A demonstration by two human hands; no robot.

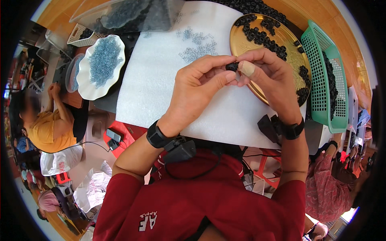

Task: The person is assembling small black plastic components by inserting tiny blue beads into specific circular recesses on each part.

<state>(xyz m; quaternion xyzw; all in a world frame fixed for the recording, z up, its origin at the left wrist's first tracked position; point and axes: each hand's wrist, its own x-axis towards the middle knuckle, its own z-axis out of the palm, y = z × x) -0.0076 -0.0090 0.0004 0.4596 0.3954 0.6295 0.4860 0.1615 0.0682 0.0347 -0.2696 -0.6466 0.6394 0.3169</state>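
Above the white foam sheet [140, 88], both hands meet at their fingertips. My left hand [197, 84] is closed, pinching a small round black part [231, 66] between thumb and index finger. Close against it, my right hand [269, 74] is also closed, with a tan bandage on its thumb; whatever its fingertips hold is too small to make out. Behind my right hand lies a round gold tray [240, 45] bearing many black ring-like parts [261, 38]. Small clear bluish pieces [199, 48] are scattered on the sheet beyond my left hand.
A green basket [339, 116] with black parts stands at the right. To the left are a white scalloped dish [86, 90] heaped with clear bluish pieces, a clear plastic box [171, 18] and a small white basket [74, 38]. A person in yellow [50, 128] sits at left.
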